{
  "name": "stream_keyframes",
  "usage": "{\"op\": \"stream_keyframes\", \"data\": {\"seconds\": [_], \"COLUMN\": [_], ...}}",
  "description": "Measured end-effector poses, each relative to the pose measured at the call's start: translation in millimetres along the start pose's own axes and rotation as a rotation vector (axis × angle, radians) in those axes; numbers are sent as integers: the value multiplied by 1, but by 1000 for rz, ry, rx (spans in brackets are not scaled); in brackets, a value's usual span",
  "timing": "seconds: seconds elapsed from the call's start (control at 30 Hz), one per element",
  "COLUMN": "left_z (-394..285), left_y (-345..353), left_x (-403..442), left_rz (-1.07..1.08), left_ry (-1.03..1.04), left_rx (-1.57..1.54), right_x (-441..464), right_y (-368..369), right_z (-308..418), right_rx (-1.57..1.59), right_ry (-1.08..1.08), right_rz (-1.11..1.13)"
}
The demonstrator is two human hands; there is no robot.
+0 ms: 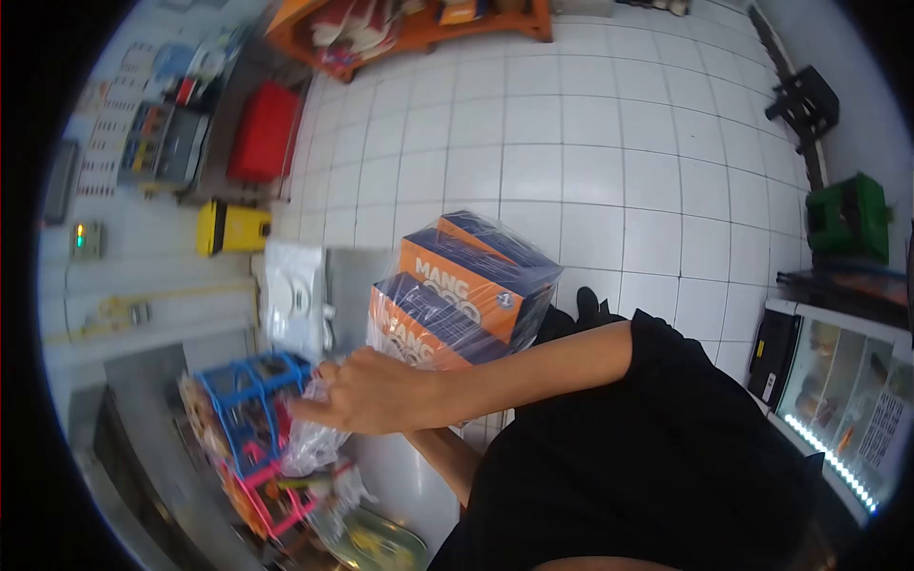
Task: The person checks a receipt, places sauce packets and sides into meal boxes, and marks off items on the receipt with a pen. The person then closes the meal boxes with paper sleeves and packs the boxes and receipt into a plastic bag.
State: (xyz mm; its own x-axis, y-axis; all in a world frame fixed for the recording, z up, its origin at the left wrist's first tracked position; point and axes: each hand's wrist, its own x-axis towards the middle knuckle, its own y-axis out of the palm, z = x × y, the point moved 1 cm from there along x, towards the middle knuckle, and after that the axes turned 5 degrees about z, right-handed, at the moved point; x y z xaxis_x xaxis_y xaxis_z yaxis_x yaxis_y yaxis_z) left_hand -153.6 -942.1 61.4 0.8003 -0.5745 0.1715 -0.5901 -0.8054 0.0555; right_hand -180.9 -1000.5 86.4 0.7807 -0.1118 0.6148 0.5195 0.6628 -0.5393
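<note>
My right hand (371,390) is closed on the gathered, crumpled end of a clear plastic bag (314,443). Inside the bag are orange and dark blue cardboard boxes (466,281) with white lettering that starts "MANG". They rest at the edge of a grey metal table (360,271), close to my body. My left forearm (447,462) passes beneath the right wrist, and the left hand's fingers are hidden behind it. Just past my right hand stands a blue plastic basket (252,371) with mixed items in it.
A white package (295,290) lies on the table beyond the bag. Nearer are a pink basket (276,514) and a green tray (381,542). A yellow bin (233,228), a red container (265,133), an orange shelf (428,38) and a glass display case (838,400) surround the tiled floor.
</note>
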Motion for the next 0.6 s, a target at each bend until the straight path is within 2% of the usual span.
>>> {"op": "stream_keyframes", "data": {"seconds": [0.03,0.07,0.17,0.3,0.37,0.47,0.53,0.57,0.6], "left_z": [8,20,54,103,128,181,213,214,202], "left_y": [2,24,62,89,85,74,72,83,101], "left_x": [13,28,74,138,179,240,276,291,311], "left_rz": [9,26,45,17,2,-17,-36,-28,-1], "left_ry": [-8,-16,-26,-10,20,137,212,242,265], "left_rx": [-11,-3,12,100,205,624,872,896,866], "right_x": [13,21,46,88,120,174,189,194,208], "right_y": [1,-28,-80,-121,-129,-158,-174,-188,-227], "right_z": [-3,-31,-96,-172,-205,-243,-298,-325,-343], "right_rx": [-27,15,-42,-151,-136,-219,-58,33,201], "right_ry": [-13,26,-30,-91,-81,-139,-185,-208,-73], "right_rz": [28,82,86,217,304,419,352,314,498]}}
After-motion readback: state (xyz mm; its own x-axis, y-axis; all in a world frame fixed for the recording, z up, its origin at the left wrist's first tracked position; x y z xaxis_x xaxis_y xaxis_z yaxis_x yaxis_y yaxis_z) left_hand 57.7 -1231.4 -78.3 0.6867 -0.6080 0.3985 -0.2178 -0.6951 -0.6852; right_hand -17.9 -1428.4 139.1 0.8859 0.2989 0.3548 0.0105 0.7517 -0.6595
